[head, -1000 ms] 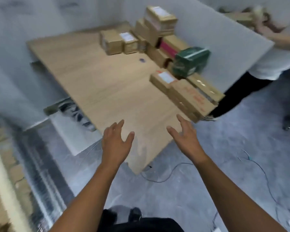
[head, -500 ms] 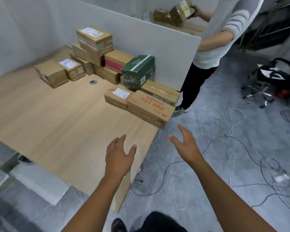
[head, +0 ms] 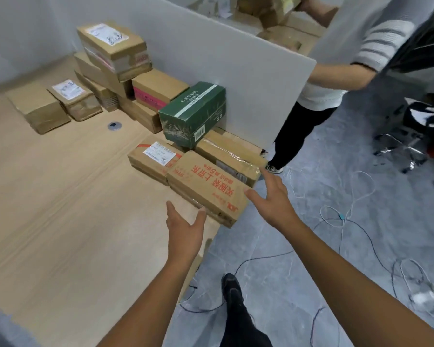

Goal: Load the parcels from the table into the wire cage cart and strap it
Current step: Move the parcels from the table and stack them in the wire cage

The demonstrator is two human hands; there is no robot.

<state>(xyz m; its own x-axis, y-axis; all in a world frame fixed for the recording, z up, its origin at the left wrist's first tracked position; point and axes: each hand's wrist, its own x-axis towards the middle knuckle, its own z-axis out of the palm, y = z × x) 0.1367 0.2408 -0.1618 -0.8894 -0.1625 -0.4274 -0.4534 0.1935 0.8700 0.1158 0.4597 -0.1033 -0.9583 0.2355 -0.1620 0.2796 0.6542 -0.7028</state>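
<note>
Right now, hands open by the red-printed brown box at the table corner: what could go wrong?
1. The flat brown cardboard box with red print sits at the wooden table's corner; a nudge from the open left hand or right hand before gripping could tip it off.
2. The green carton seems perched on neighbouring parcels; dragging the box might disturb it.
3. Loose cables lie on the grey floor underfoot: trip risk when carrying.

A pale wooden table (head: 60, 209) butts against a white partition panel (head: 248, 78); beyond lies a grey mottled floor (head: 298, 296) strewn with loose cables (head: 342, 217), a chrome-legged chair base (head: 398, 147) at the right
</note>
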